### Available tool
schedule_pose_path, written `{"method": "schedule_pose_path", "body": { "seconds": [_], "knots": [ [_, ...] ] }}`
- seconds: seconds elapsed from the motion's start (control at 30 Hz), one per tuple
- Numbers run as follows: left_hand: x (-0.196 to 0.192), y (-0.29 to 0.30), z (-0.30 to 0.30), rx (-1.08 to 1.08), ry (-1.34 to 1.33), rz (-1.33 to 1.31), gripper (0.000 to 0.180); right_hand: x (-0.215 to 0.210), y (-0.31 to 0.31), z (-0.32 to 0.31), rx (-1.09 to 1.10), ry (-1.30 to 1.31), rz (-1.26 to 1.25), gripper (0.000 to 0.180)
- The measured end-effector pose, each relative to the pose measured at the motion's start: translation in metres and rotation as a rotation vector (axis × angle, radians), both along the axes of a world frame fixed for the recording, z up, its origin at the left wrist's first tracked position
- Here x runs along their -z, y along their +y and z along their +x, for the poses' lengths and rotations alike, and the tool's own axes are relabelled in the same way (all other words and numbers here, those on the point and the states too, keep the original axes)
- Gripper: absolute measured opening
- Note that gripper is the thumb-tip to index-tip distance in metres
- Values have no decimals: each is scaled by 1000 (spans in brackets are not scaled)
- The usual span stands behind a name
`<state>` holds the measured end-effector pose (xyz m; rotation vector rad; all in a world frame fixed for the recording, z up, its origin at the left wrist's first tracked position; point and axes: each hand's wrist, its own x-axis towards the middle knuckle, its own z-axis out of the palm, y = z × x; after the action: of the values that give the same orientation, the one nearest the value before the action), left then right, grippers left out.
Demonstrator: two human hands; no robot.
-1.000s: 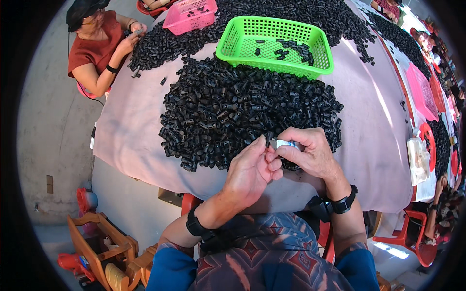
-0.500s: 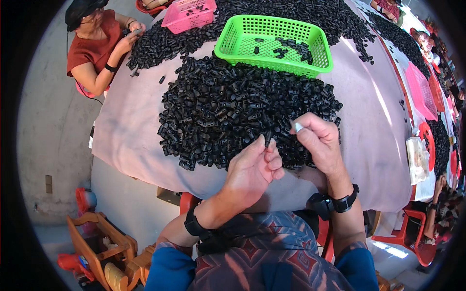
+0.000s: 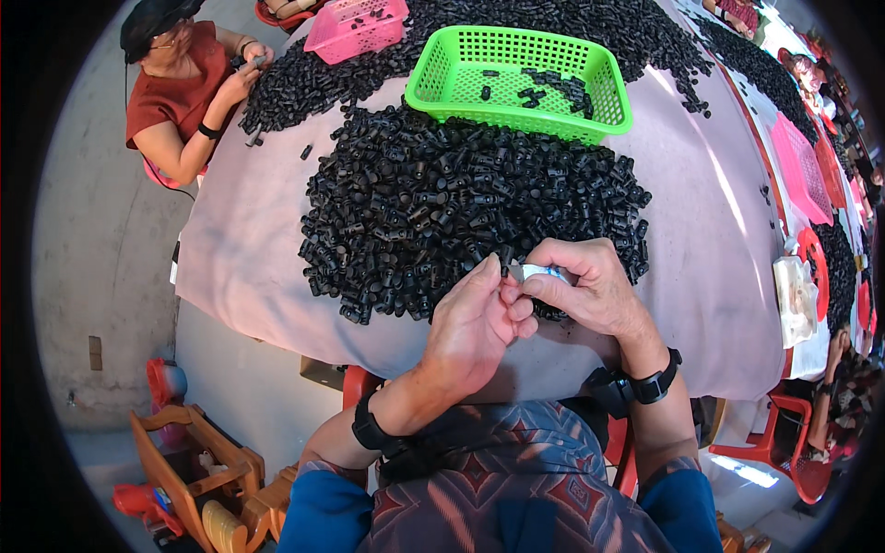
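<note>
A big heap of small black plastic parts (image 3: pixel 461 207) lies on the pink-covered table (image 3: pixel 701 249) in front of me. My left hand (image 3: pixel 475 323) pinches one small black part at its fingertips, at the heap's near edge. My right hand (image 3: pixel 590 290) grips a small white and blue tool, whose tip meets that part. The two hands touch each other. Behind the heap stands a green mesh basket (image 3: pixel 433 88) holding several black parts.
A person in a red top (image 3: pixel 180 92) sits at the far left, handling parts from another black heap (image 3: pixel 295 78) beside a pink basket (image 3: pixel 355 28). More pink trays (image 3: pixel 802 166) and a white bag (image 3: pixel 795 295) lie at the right. Wooden furniture (image 3: pixel 198 470) stands lower left.
My right hand had reached out over the heap half a second ago; it has come back to my left hand, and the tool meets the part again.
</note>
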<state>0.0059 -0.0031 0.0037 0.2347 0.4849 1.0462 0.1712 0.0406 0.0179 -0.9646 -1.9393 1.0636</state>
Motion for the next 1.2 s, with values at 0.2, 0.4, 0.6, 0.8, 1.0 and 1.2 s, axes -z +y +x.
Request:
{"method": "schedule_pose_path", "body": {
  "seconds": [0.2,0.4,0.6,0.8,1.0,1.2],
  "knots": [
    [-1,0,1,-22,20,-13,32,-2,1,-1,-2,1,-4,15],
    [0,0,1,-1,1,5,24,-1,1,-1,8,-21,7,16],
    [-2,-1,2,-12,12,-1,24,2,2,1,107,-30,16,15],
    [-2,-5,6,50,-24,-24,27,12,6,8,281,183,-34,16],
    [-4,-2,4,50,-13,26,24,7,4,5,196,276,-182,16],
    [-2,-1,9,66,34,-4,19,5,0,-7,-6,342,-352,6]
  ]
}}
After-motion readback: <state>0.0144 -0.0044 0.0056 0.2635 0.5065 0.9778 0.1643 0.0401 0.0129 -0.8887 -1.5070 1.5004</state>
